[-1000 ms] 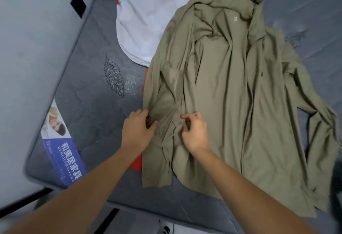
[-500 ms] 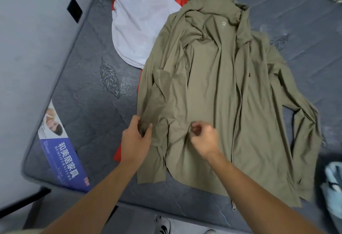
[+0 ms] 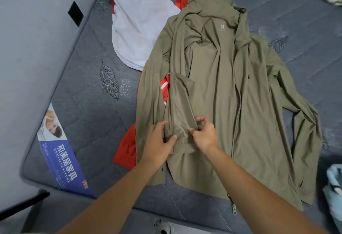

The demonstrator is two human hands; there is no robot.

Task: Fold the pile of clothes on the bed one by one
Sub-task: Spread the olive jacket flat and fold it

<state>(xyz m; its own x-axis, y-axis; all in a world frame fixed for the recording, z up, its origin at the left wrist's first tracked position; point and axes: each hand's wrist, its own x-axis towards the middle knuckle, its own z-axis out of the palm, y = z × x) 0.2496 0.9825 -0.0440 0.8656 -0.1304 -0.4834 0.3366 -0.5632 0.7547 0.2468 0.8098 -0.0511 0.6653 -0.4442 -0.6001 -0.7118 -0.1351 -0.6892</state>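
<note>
Since a moment ago the left hand (image 3: 157,141) and right hand (image 3: 203,133) have drawn the olive jacket's (image 3: 240,104) left sleeve (image 3: 180,108) inward, both pinching its cuff. Sleeve folding has begun; beyond, on the bed (image 3: 88,85), a white garment (image 3: 138,26) and red garment (image 3: 125,150) wait.

Two bare forearms enter from the lower edge of the head view, one from about 7 o'clock and one from about 5 o'clock. No sleeve covers either forearm as far as the frame shows. The left hand (image 3: 157,143) and the right hand (image 3: 203,135) are both ungloved. Neither wrist carries a watch, band or bracelet, and no rings show on the fingers (image 3: 202,120) that can be seen.
</note>
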